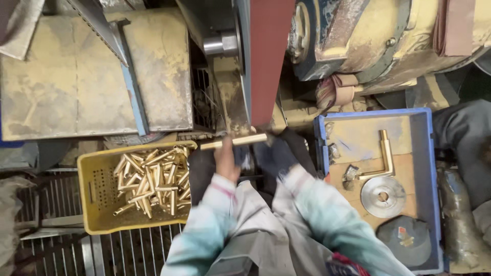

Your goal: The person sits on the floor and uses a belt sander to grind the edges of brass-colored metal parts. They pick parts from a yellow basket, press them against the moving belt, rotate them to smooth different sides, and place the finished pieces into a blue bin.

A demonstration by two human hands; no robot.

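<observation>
- The left hand, bare, is gripping a brass rod with its fingers curled shut around the rod's middle.
- The rod is lying nearly level, tilting slightly up toward its far end, and that end is meeting the lower edge of the dark red sanding belt, which is running upright on the machine.
- The right hand, in a dark blue glove, is sitting just beside the belt's lower edge at the rod's far end; it looks to be closing on the rod, but the blur is hiding how the fingers are standing, so I cannot tell.
- Both forearms are showing in pale, washed-out sleeves, reaching up toward the belt from the bottom of the view.
- A yellow plastic crate is sitting well to the left of the belt and lower down, holding a loose heap of short brass pieces.
- A blue plastic crate is sitting to the right of the belt, with cardboard lining its floor.
- Inside it, an L-shaped brass fitting is lying flat, a round silver disc with a centre hole is lying just below that, and a dark grey cap-shaped piece is resting at the near end.
- A dusty yellow sheet-metal housing is standing to the left of the belt, above the yellow crate.
</observation>
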